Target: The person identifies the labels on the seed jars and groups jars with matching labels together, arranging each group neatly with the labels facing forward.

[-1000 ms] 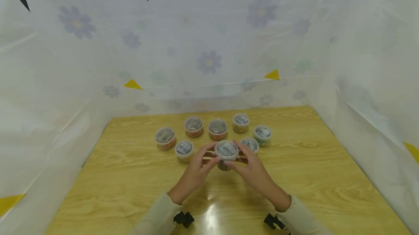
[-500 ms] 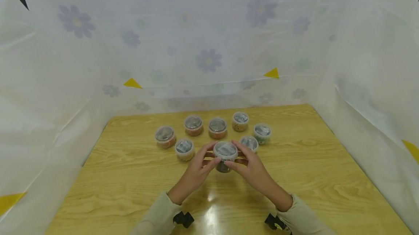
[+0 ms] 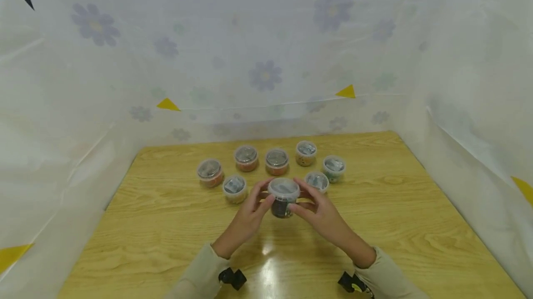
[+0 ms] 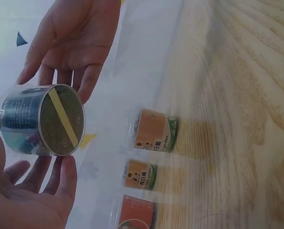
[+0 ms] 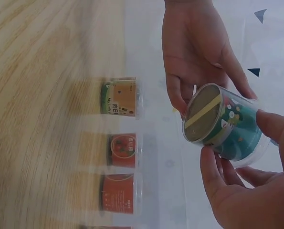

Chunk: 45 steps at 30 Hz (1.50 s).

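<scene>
A pale, flower-printed sheet [image 3: 216,35] hangs across the upper half of the head view and down both sides, with yellow and black triangles on it, and a wood-grained table [image 3: 395,225] fills the lower half. Near the middle of the frame, above the table, a clear cup with a dark label [image 3: 282,206] is held between two hands. The left hand [image 3: 250,208] lies just left of it and the right hand [image 3: 318,208] just right; both touch it, so neither is nearer. Each hand pinches the cup between a thumb at its front and fingers curved along its side. Its long axis stands close to upright, perhaps slightly tilted, with the lid [image 3: 284,188] uppermost. Seven other lidded cups form a loose arc beyond the hands, from the small cup [image 3: 235,189] at left, round the back, to the cup [image 3: 318,182] just past the right fingertips. The head view shows these lids but not the held cup's underside; both wrist views do, with a pale yellow strip [image 4: 63,118] across it, and so show it raised off the table. The right wrist view alone brings out small cartoon figures on a teal part of the label [image 5: 239,126]; the left wrist view shows lines of print too small to read.
</scene>
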Available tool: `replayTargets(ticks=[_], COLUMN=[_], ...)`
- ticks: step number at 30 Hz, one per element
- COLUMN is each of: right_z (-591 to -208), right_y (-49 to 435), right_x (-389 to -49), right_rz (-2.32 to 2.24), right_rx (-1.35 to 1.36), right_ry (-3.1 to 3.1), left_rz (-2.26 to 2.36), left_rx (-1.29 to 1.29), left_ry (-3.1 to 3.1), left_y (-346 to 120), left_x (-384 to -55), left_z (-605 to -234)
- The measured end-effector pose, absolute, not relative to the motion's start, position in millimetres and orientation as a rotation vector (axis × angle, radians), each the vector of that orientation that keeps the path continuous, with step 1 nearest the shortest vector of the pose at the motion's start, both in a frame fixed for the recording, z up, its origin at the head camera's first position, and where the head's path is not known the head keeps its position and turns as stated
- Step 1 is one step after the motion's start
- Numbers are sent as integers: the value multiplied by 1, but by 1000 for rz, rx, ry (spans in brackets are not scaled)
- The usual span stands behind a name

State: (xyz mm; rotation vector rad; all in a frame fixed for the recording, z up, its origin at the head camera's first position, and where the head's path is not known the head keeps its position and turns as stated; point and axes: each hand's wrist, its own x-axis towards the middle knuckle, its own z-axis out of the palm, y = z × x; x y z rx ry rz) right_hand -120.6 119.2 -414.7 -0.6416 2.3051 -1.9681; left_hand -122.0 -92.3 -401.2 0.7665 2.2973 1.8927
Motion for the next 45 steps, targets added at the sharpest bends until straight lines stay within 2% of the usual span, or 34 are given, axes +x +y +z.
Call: replayTargets(ticks=[23, 39, 45], right_z=[-421, -422, -423], right_y=[119, 125, 127], right_x=[-125, -119, -120], right_rz=[-2042, -2026, -2047], right_rx=[-664, -625, -641], right_ry=[2225, 2229, 2246], left_rz=[1958, 1927, 1971], left_rx=[756, 636, 695], left_ry=[2157, 2269, 2270], left_y=[-86, -87, -86], left_x=[-117, -118, -119], left_z=[-399, -402, -406])
